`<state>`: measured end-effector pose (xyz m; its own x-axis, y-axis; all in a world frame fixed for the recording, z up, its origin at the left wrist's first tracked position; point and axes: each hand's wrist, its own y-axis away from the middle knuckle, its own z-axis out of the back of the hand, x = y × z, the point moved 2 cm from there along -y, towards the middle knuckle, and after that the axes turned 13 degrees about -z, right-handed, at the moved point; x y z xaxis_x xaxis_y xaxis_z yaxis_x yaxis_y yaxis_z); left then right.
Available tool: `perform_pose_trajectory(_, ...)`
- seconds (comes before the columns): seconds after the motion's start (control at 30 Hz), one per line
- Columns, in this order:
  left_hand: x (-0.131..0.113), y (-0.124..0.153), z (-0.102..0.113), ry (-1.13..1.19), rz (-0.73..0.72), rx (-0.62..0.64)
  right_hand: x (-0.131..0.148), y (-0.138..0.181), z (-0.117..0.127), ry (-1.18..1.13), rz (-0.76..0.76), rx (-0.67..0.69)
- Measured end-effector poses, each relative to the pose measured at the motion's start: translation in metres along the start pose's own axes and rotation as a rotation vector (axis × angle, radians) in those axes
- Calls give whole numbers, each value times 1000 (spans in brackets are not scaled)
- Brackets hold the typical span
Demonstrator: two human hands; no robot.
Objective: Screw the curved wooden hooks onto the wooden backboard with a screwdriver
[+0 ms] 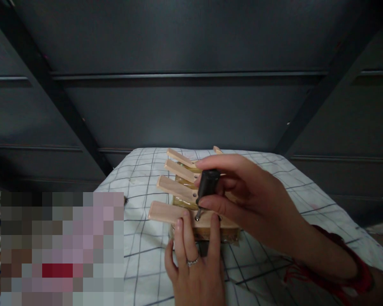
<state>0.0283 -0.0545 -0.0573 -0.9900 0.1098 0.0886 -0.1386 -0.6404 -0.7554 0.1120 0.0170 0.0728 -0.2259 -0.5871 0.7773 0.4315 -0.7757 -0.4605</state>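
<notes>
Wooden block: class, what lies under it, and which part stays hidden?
A white checked cloth lies under the wooden block. The patch directly beneath is hidden; the left hand covers its near edge, and the right hand, holding a screwdriver, covers its right side.

Right hand (pixel 242 195) grips black screwdriver (pixel 207 187) on wooden block (pixel 210 223); left hand (pixel 196 267) steadies block, checked cloth (pixel 140 178) beneath.
</notes>
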Motion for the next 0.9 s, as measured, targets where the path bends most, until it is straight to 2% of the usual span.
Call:
perform_pose_trajectory(0.2,1,-1,0,-17,-10,-8,3,-2,6,168,63,40)
perform_pose_trajectory(0.43,1,-1,-1,-24,-9,-31,3,-5,2,123,3,5)
perform_pose_trajectory(0.57,1,0,-4,-8,8,-33,5,-4,0,202,21,-9)
perform_pose_trajectory(0.73,1,0,-5,-32,-6,-59,0,-1,-2,-39,0,19)
perform_pose_trajectory(0.9,1,-1,-5,-63,-12,-85,0,-2,2,27,48,41)
